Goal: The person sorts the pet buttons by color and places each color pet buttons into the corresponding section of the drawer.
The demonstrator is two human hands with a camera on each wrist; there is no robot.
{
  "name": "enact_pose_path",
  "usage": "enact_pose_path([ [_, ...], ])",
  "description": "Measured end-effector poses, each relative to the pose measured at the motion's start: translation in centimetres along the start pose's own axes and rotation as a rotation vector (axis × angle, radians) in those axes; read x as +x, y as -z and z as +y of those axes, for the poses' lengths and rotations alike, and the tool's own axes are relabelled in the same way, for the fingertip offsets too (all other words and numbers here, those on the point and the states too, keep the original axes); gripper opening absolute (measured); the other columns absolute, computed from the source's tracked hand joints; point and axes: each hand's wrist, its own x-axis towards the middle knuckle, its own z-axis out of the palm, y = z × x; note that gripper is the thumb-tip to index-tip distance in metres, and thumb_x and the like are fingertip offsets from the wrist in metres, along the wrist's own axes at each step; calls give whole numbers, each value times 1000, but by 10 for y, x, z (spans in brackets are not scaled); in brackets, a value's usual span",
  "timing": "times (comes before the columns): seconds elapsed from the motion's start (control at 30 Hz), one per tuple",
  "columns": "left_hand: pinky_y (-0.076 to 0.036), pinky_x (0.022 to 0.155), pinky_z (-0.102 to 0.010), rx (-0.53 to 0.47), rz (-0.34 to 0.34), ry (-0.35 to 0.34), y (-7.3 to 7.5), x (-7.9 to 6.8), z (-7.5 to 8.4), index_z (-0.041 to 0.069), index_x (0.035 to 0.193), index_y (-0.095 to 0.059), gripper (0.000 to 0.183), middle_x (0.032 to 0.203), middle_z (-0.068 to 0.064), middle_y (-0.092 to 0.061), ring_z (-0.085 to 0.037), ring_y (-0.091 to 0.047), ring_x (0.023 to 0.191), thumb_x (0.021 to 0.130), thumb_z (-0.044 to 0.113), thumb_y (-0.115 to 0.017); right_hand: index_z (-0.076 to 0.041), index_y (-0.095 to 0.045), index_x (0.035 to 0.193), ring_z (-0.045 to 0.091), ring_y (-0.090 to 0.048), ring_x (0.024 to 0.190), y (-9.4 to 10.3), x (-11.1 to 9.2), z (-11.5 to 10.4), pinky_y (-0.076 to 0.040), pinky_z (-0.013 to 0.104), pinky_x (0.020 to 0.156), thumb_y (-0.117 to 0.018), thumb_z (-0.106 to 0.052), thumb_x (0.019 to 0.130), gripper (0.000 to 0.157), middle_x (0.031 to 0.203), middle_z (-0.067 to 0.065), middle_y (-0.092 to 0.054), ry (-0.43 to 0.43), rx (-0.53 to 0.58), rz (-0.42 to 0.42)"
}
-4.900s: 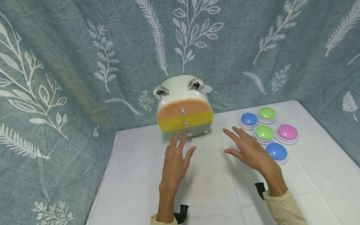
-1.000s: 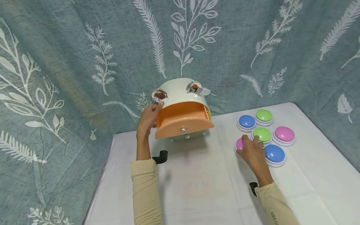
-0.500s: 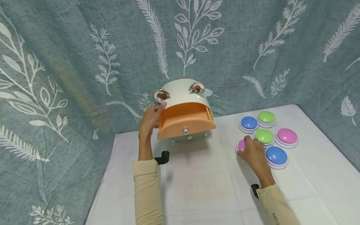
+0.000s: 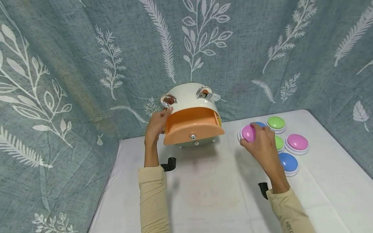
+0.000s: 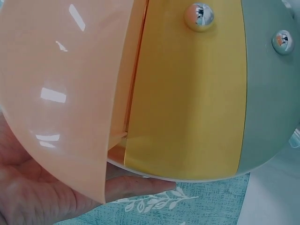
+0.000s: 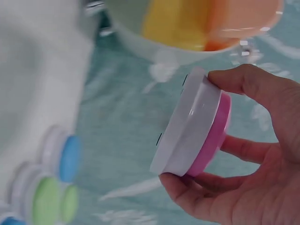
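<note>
A small frog-like chest of drawers (image 4: 186,94), cream with chrome eye rings, stands at the back of the table. Its top orange drawer (image 4: 177,137) is pulled out; the yellow drawer (image 5: 187,93) and grey-green drawer (image 5: 269,93) below are closed. My left hand (image 4: 154,125) grips the chest's left side, thumb on the upper front rim and a finger along the side wall. In my right hand (image 4: 263,147), thumb and fingers pinch a pink push button (image 4: 248,133) by its white base. The right wrist view shows this pink button (image 6: 213,136) tilted, off the table.
On the right of the white table (image 4: 209,194) sit several more push buttons: a green one (image 4: 276,122), another green (image 4: 279,142), a pink one (image 4: 297,141), a blue one (image 4: 289,161), and a partly hidden blue one (image 4: 260,124). A patterned curtain (image 4: 239,48) hangs behind.
Since the oldest frame, the orange drawer has come out and my left hand has moved to the chest's side. My right hand has just lifted the near pink push button off the table.
</note>
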Motion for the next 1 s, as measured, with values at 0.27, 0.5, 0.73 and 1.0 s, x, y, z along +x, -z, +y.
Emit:
enact_pose_path([
  [0.27,-52,59,-30,-6,-2,-11,1,-1,0,2,124,-70,59,105,-15,-69,-14,-61,78,106,56,-51,1,-61,142,46,-54,117,14,12,-52,-53,61,94,-78,-22,87,62,131,33,-60,103,105,56],
  [0.5,-54,62,-26,-16,-22,9,1,0,0,7,144,-63,64,165,-10,-46,-23,-65,100,107,56,-50,1,-63,138,44,-56,123,2,29,-102,-51,57,100,-81,-25,86,61,134,26,-66,273,185,7],
  [0.73,-54,66,-30,-13,-37,16,2,1,-2,10,153,-54,65,170,-8,-37,-33,-63,122,107,55,-50,-3,-67,134,37,-59,113,-21,47,-145,-57,48,92,-80,-28,88,53,122,21,-70,375,151,-124],
  [1.0,-44,59,-31,-34,-21,12,2,1,-4,7,142,-65,62,130,-12,-61,-15,-45,77,106,56,-52,-9,-71,128,29,-61,100,-36,52,-171,-61,39,79,-79,-37,90,48,111,16,-66,396,39,-198],
])
